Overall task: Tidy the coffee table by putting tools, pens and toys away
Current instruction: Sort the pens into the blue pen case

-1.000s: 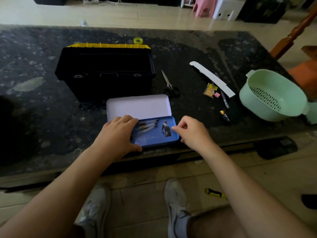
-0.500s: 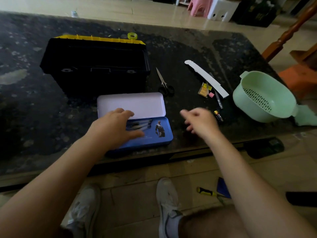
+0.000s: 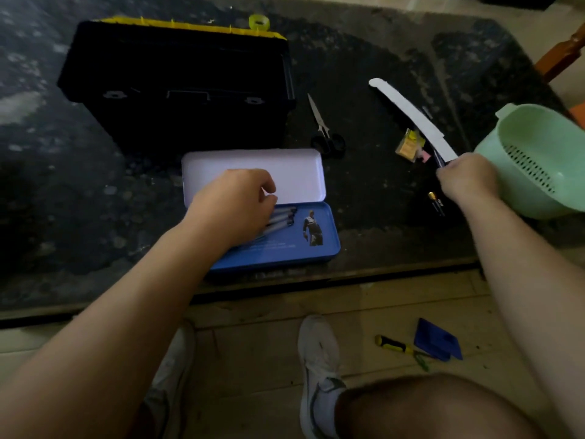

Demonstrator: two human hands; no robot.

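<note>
An open blue pencil case (image 3: pixel 285 251) with a white lid (image 3: pixel 294 172) lies at the front edge of the dark coffee table (image 3: pixel 63 201). Several pens (image 3: pixel 285 217) lie inside it. My left hand (image 3: pixel 234 207) rests palm down on those pens, fingers bent. Further right, my right hand (image 3: pixel 468 179) is closed around the near end of a dark pen (image 3: pixel 439 160), which sticks out from under a white strip (image 3: pixel 408 112). Scissors (image 3: pixel 323 128) lie behind the case. A short yellow-tipped item (image 3: pixel 436 202) lies by my right wrist.
A black toolbox (image 3: pixel 177 74) with a yellow edge stands behind the case, a tape roll (image 3: pixel 259 22) beyond it. A mint colander (image 3: pixel 538 160) sits close by my right hand. A yellow packet (image 3: pixel 408 147) lies near the strip. On the floor lie a screwdriver (image 3: pixel 395 345) and a blue piece (image 3: pixel 437 343).
My right hand left the pencil case, moved right and away, and closed on the pen by the white strip. My left hand shifted slightly over the pens.
</note>
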